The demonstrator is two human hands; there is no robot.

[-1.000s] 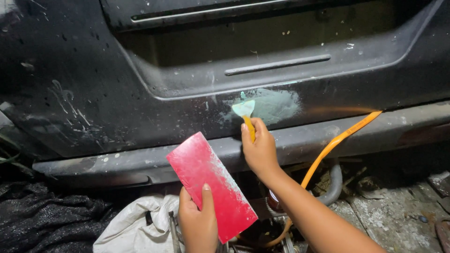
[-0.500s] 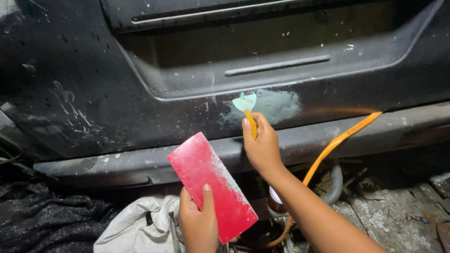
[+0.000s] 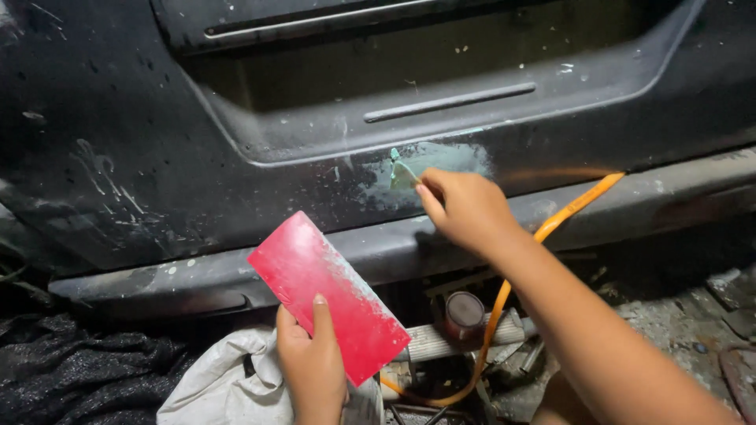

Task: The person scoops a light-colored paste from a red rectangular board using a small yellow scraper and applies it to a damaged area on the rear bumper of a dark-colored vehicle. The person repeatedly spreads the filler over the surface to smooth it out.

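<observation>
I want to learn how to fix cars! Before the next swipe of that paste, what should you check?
1. Right hand grips the scraper: ok, blade against the dark car panel.
2. Pale paste patch covers the spot: cannot tell, edges look thin.
3. Left hand steadies the red board: ok, thumb on top.
4. Paste left on the board: not ok, only a whitish smear shows.
5. Orange hose clear of the right arm: not ok, it runs right beside it.
</observation>
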